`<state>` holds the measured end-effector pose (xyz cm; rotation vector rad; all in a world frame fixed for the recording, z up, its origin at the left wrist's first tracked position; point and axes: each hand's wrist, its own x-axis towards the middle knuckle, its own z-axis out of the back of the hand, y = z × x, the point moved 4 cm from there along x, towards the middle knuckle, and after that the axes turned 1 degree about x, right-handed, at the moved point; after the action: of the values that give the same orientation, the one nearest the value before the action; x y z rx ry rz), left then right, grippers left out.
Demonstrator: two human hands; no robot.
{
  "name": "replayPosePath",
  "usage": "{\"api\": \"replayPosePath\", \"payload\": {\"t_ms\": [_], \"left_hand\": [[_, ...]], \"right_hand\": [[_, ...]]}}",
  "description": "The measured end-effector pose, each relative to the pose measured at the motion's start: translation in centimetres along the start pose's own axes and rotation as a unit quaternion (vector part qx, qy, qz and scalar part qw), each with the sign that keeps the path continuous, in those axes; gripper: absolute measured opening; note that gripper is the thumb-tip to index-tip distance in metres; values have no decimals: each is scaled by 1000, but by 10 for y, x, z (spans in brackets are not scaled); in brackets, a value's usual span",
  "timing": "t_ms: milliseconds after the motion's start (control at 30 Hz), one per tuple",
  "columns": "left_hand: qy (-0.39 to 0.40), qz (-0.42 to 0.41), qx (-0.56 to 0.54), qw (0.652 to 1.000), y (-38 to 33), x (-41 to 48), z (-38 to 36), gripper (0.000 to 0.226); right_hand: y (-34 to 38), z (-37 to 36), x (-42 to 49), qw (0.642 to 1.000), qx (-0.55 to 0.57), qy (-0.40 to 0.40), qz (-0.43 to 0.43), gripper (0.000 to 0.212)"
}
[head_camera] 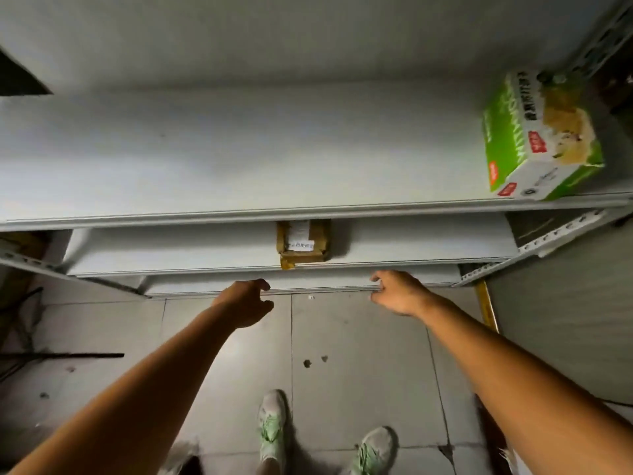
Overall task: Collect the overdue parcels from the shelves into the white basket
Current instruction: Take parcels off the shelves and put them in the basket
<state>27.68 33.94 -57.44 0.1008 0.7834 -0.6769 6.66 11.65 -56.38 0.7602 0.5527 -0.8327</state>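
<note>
A small brown cardboard parcel [303, 244] with a white label and yellow tape sits on the second white shelf [171, 255], partly hidden under the top shelf's front edge. Both my arms stretch out below it. My left hand [247, 303] hovers just left of and below the parcel with loosely curled fingers, holding nothing. My right hand [397, 291] is to the lower right of the parcel, its fingers relaxed near the edge of the lowest shelf. A green and white printed box [541, 138] stands at the right end of the top shelf [239, 156]. The white basket is not in view.
White metal shelving fills the upper half, with perforated uprights [555, 234] at the right. Grey tiled floor [359, 371] lies below, with my two shoes [274, 426] on it. Dark cables [61, 356] lie on the floor at the left.
</note>
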Motion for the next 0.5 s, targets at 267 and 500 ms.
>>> {"api": "replayPosePath", "payload": {"t_ms": [267,500], "left_hand": [[-9,2,-52,999,51,101,-17,46],[-110,17,-185,976,50,199,-29,58]], "right_hand": [[37,-39,113,1000,13,-20,9,48],[42,-63,217,990,98,-99,7,57]]}}
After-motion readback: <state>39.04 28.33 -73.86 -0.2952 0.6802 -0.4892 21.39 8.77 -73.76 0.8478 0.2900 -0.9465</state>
